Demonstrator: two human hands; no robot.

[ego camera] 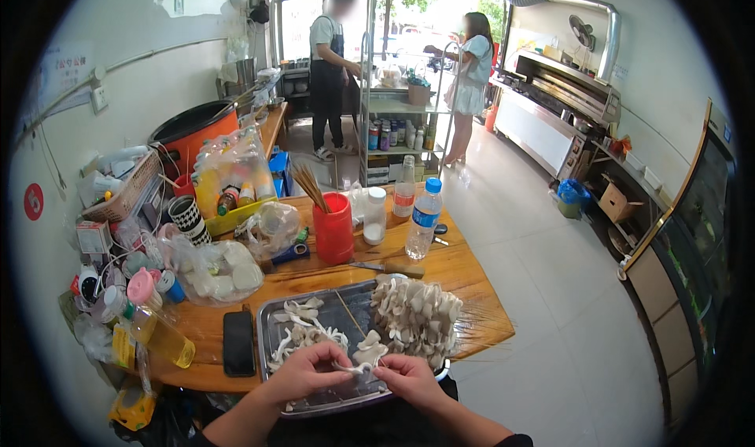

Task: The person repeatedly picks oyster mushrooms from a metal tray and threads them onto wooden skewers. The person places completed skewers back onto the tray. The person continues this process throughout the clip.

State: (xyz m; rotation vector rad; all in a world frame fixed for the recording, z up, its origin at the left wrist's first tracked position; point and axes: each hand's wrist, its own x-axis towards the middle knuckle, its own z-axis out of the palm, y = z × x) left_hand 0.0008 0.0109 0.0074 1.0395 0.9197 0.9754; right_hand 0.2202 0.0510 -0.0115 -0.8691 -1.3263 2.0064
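My left hand [312,371] pinches a torn oyster mushroom piece [358,368] over a metal tray [330,397]. My right hand [410,381] meets it from the other side, fingertips closed at the lower end of a bamboo skewer [351,312]. Mushroom flesh [370,348] is threaded on that skewer, whose bare upper part slants away to the left. Loose mushroom strips [307,336] lie in the tray's left part. A dense pile of skewered mushrooms [416,317] fills its right side, with thin stick ends [486,323] poking out to the right.
Behind the tray lie a knife [404,270], a red container [334,228] of skewers and a water bottle [423,223]. A phone [239,344] and an oil bottle [159,338] are at left. Two people [330,69] stand beyond a metal rack [407,107].
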